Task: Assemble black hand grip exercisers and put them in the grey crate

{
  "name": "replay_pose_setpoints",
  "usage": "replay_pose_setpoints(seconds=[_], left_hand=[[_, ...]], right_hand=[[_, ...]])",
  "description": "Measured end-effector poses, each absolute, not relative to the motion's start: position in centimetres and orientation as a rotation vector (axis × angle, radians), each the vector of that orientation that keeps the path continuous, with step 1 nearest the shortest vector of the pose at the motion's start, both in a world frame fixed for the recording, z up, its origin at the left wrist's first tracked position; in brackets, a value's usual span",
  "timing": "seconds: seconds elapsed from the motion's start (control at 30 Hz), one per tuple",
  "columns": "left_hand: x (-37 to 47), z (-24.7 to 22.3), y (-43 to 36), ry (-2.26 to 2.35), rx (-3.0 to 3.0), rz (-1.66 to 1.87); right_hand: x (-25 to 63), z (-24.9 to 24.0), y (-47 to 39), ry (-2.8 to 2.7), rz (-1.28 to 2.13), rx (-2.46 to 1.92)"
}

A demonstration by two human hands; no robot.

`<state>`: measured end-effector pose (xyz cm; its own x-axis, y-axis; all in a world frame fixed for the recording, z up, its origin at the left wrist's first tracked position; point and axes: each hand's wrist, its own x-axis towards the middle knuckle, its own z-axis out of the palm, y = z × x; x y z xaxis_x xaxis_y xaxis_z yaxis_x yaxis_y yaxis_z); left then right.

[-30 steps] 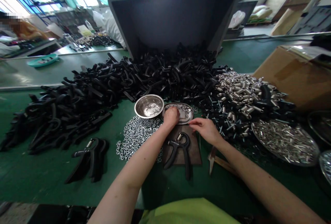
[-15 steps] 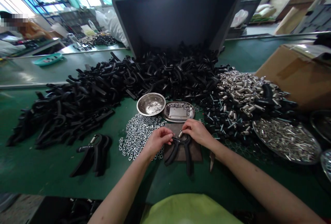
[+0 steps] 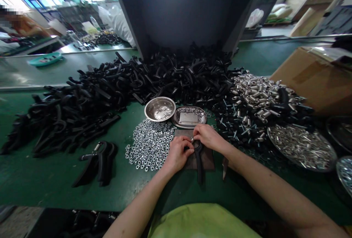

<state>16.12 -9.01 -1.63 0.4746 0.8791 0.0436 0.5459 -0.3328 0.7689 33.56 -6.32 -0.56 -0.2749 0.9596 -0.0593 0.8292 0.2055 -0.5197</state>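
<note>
A black hand grip strengthener (image 3: 200, 163) lies on a brown square mat (image 3: 210, 161) in front of me, one curved handle pointing towards me. My left hand (image 3: 178, 152) is closed over its left side and hides the other handle. With fingers pinched, my right hand (image 3: 206, 136) holds a small metal spring (image 3: 193, 139) at the top of the strengthener. Exactly how the spring sits is hidden by the fingers. Just left of my left hand spreads a heap of shiny nuts (image 3: 150, 146).
Behind the mat stand a steel bowl (image 3: 160, 99) and an oval tray (image 3: 189, 125). Black handles (image 3: 90, 98) pile up before a grey bin (image 3: 189, 14). To the right are springs (image 3: 255, 91), a dish of metal pins (image 3: 302, 146) and a cardboard box (image 3: 310, 73). Assembled strengtheners (image 3: 103, 164) lie left.
My left hand has moved right and down, closing over the strengthener's left handle, which showed before. My right hand stays at the spring, now more covered. The view has shifted slightly.
</note>
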Motion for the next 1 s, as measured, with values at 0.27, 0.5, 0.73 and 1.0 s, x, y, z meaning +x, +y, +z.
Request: replay_pose_setpoints(seconds=[0.27,0.5,0.73,1.0], left_hand=[[16.5,-2.0,-8.5,1.174,1.939,0.531],[16.6,-2.5,-8.1,1.255,1.797,0.485],[16.6,-2.4,-8.3,1.264,1.813,0.551],[16.8,-2.8,-8.0,1.277,1.817,0.528]], right_hand=[[33.5,-0.5,-5.9,-2.237,0.7,-1.699],[35.3,0.1,-9.9,-2.062,0.763,-1.658],[42.5,-0.5,-19.3,-1.846,0.748,-1.928],[40.2,0.2,-19.3,-1.843,0.645,-1.866]])
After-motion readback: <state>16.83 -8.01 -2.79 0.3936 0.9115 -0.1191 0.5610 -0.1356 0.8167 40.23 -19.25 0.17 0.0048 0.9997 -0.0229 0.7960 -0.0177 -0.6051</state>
